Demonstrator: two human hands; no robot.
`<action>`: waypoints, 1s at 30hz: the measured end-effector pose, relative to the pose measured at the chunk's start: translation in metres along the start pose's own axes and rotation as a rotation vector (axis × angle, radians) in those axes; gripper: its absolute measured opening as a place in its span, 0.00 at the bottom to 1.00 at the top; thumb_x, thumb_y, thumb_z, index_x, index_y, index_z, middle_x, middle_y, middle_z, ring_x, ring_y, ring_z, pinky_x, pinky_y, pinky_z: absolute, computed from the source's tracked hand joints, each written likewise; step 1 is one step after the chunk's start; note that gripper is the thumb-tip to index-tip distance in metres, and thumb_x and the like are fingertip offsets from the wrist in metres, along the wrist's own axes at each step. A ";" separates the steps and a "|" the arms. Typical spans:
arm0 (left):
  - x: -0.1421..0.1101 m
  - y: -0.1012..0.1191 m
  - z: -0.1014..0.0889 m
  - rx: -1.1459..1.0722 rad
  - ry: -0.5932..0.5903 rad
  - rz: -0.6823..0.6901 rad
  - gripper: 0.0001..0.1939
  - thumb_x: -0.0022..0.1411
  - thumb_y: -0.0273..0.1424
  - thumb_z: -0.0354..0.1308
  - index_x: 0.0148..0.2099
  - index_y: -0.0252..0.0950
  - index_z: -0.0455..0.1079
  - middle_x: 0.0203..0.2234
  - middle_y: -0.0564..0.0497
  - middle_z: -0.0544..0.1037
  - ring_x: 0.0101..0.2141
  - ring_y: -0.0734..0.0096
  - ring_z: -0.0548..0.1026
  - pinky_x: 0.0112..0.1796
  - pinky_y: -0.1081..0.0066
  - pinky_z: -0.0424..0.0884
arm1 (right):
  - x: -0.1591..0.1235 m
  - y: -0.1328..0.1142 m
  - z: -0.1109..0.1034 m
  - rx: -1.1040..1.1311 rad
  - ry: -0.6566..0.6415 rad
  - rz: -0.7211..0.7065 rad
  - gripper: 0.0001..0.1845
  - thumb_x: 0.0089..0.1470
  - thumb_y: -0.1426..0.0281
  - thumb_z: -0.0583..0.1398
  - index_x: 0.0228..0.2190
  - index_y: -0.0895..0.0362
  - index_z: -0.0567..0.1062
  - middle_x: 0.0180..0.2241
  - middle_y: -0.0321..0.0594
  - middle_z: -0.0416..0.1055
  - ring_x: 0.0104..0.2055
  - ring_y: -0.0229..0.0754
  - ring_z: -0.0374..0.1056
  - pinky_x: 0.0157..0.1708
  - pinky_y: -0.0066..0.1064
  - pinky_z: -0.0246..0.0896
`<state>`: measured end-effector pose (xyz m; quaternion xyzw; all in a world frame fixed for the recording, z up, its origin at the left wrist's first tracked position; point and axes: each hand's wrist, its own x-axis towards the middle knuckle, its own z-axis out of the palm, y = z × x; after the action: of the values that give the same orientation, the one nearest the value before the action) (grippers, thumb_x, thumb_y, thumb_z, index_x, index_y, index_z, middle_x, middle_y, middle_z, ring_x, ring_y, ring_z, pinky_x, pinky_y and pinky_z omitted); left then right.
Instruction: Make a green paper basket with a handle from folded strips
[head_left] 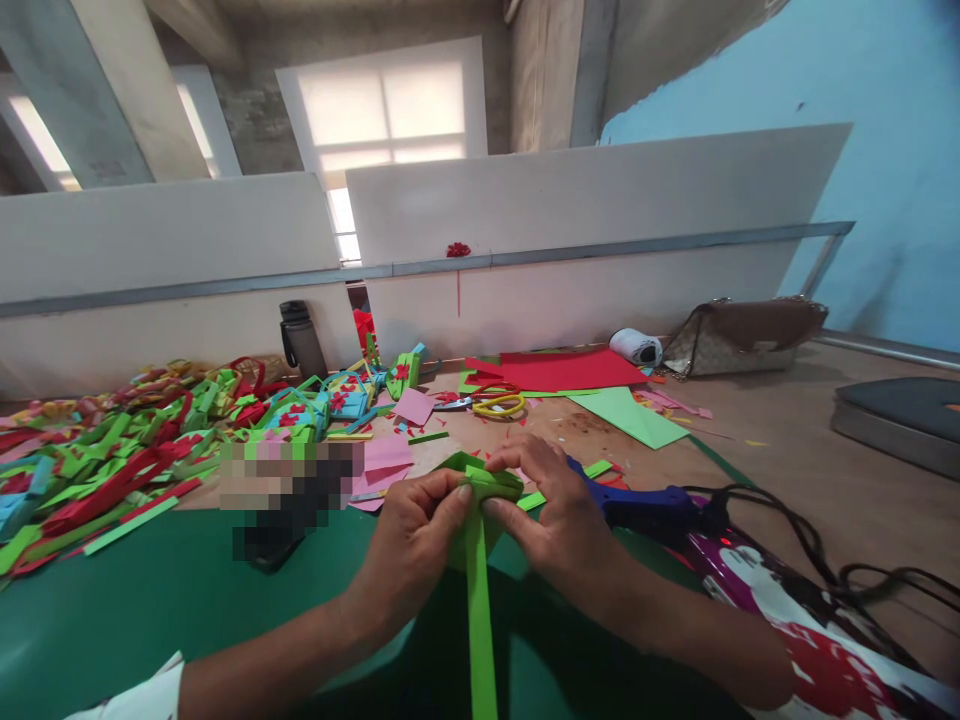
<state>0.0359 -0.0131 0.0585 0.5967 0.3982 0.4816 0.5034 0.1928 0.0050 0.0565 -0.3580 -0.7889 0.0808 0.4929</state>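
My left hand (420, 520) pinches a long bright green strip (478, 610) near its top, between thumb and index finger. The strip hangs down toward me over the green mat. At its upper end is a small folded piece of green felt-like material (495, 485), whose right side my right hand (555, 510) grips between thumb and fingers. Both hands are closed and close together. A blue glue gun (645, 507) lies just beyond my right hand, partly hidden by it. Yellow-handled scissors (501, 403) rest behind the hands.
Colourful felt-like pieces (135, 450) are heaped at left, near a dark bottle (301, 340). Red sheets (570, 368), a white roll (636, 347) and a handbag (750, 340) sit at the back. Black cables (810, 540) run at right. A blurred dark object (285, 530) lies left.
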 end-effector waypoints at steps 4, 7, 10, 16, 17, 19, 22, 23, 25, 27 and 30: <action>0.003 0.000 0.000 -0.064 -0.014 -0.060 0.11 0.55 0.36 0.59 0.34 0.32 0.71 0.25 0.52 0.73 0.24 0.76 0.67 0.25 0.76 0.63 | 0.001 0.001 -0.001 0.001 -0.025 0.021 0.12 0.47 0.80 0.60 0.33 0.54 0.68 0.34 0.37 0.70 0.39 0.45 0.65 0.42 0.41 0.56; 0.003 0.003 -0.001 -0.126 0.023 -0.102 0.11 0.56 0.37 0.59 0.37 0.34 0.68 0.25 0.52 0.73 0.23 0.74 0.70 0.25 0.76 0.65 | 0.001 0.002 -0.002 0.019 -0.015 0.017 0.09 0.50 0.78 0.59 0.34 0.55 0.69 0.34 0.38 0.69 0.39 0.45 0.64 0.41 0.40 0.58; 0.004 0.005 -0.003 -0.197 0.065 -0.156 0.11 0.57 0.37 0.58 0.37 0.36 0.64 0.22 0.55 0.72 0.20 0.73 0.71 0.22 0.75 0.66 | 0.003 0.004 -0.003 0.026 0.025 -0.019 0.06 0.51 0.76 0.59 0.34 0.56 0.69 0.35 0.39 0.68 0.42 0.45 0.64 0.42 0.38 0.58; 0.012 0.007 -0.005 -0.332 0.172 -0.187 0.08 0.55 0.32 0.57 0.36 0.37 0.62 0.19 0.58 0.70 0.19 0.75 0.70 0.22 0.75 0.68 | 0.007 0.000 -0.010 0.047 0.007 -0.047 0.03 0.55 0.72 0.57 0.29 0.58 0.70 0.29 0.38 0.68 0.33 0.39 0.65 0.35 0.30 0.59; 0.013 0.008 -0.006 -0.358 0.195 -0.189 0.08 0.55 0.32 0.57 0.36 0.36 0.62 0.19 0.58 0.70 0.19 0.75 0.70 0.22 0.74 0.69 | 0.007 -0.002 -0.012 0.048 -0.062 0.010 0.08 0.56 0.70 0.57 0.26 0.57 0.69 0.24 0.35 0.66 0.28 0.37 0.63 0.29 0.29 0.56; 0.015 0.010 -0.007 -0.398 0.239 -0.181 0.08 0.54 0.31 0.58 0.35 0.36 0.61 0.19 0.58 0.69 0.19 0.75 0.70 0.23 0.73 0.70 | 0.005 -0.005 -0.012 0.040 -0.246 0.139 0.18 0.57 0.64 0.55 0.18 0.56 0.64 0.17 0.31 0.58 0.20 0.34 0.55 0.22 0.28 0.49; 0.018 0.012 -0.010 -0.427 0.284 -0.126 0.07 0.54 0.30 0.58 0.34 0.36 0.61 0.19 0.57 0.69 0.19 0.76 0.69 0.22 0.74 0.70 | -0.001 -0.005 -0.007 0.184 -0.555 0.347 0.25 0.58 0.56 0.50 0.15 0.56 0.59 0.15 0.31 0.55 0.18 0.33 0.52 0.19 0.27 0.44; 0.019 0.013 -0.011 -0.443 0.296 -0.104 0.07 0.53 0.29 0.58 0.34 0.35 0.62 0.20 0.57 0.70 0.19 0.76 0.69 0.22 0.74 0.70 | -0.003 -0.005 -0.005 0.276 -0.641 0.431 0.26 0.58 0.54 0.49 0.16 0.56 0.60 0.16 0.32 0.57 0.19 0.34 0.54 0.19 0.27 0.46; 0.022 0.014 -0.012 -0.474 0.322 -0.066 0.08 0.53 0.28 0.58 0.34 0.35 0.62 0.20 0.58 0.70 0.19 0.77 0.69 0.23 0.75 0.70 | -0.007 -0.003 -0.001 0.425 -0.745 0.559 0.28 0.58 0.51 0.46 0.18 0.57 0.63 0.17 0.35 0.62 0.19 0.35 0.59 0.19 0.27 0.51; 0.023 0.013 -0.012 -0.466 0.336 -0.040 0.09 0.53 0.29 0.59 0.36 0.36 0.62 0.20 0.58 0.71 0.19 0.76 0.70 0.22 0.75 0.69 | -0.008 -0.004 0.000 0.382 -0.714 0.539 0.27 0.58 0.52 0.48 0.18 0.57 0.65 0.17 0.35 0.63 0.19 0.36 0.60 0.20 0.28 0.52; 0.021 0.014 -0.012 -0.331 0.309 -0.003 0.11 0.54 0.34 0.59 0.37 0.37 0.61 0.19 0.58 0.71 0.17 0.75 0.69 0.19 0.76 0.67 | -0.003 -0.006 -0.006 0.101 -0.413 0.193 0.17 0.57 0.62 0.55 0.20 0.57 0.68 0.19 0.35 0.66 0.23 0.38 0.62 0.24 0.30 0.54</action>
<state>0.0289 0.0070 0.0759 0.4245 0.3870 0.6254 0.5282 0.1956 -0.0031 0.0606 -0.3825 -0.8301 0.2385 0.3282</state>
